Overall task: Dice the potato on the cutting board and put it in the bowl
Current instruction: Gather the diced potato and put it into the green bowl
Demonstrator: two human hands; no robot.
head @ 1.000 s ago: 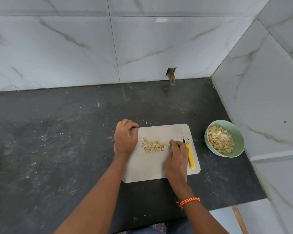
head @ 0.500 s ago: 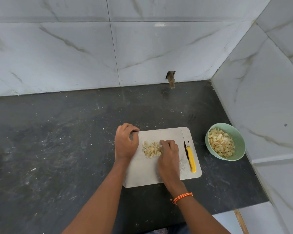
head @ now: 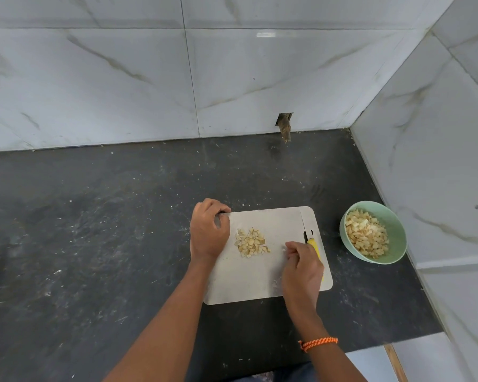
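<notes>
A small pile of diced potato (head: 251,246) lies on the left half of the pale cutting board (head: 262,282). My left hand (head: 209,234) grips the board's far left corner, fingers curled over its edge. A knife with a yellow handle (head: 314,247) lies flat along the board's right side, blade pointing away. My right hand (head: 301,267) lies over the handle with curled fingers; a real hold on it is not plain to see. The green bowl (head: 398,244), right of the board, holds many potato cubes (head: 367,237).
Board and bowl sit on a dark, scuffed stone counter (head: 108,244). White marble-look walls close in behind and right beside the bowl. A small hole with a brown stub (head: 285,128) shows in the back wall. The counter's front edge runs near my right forearm.
My right hand has left the potato pile and moved right onto the knife handle. The left hand stays on the board's corner. The pile is more gathered than a second ago.
</notes>
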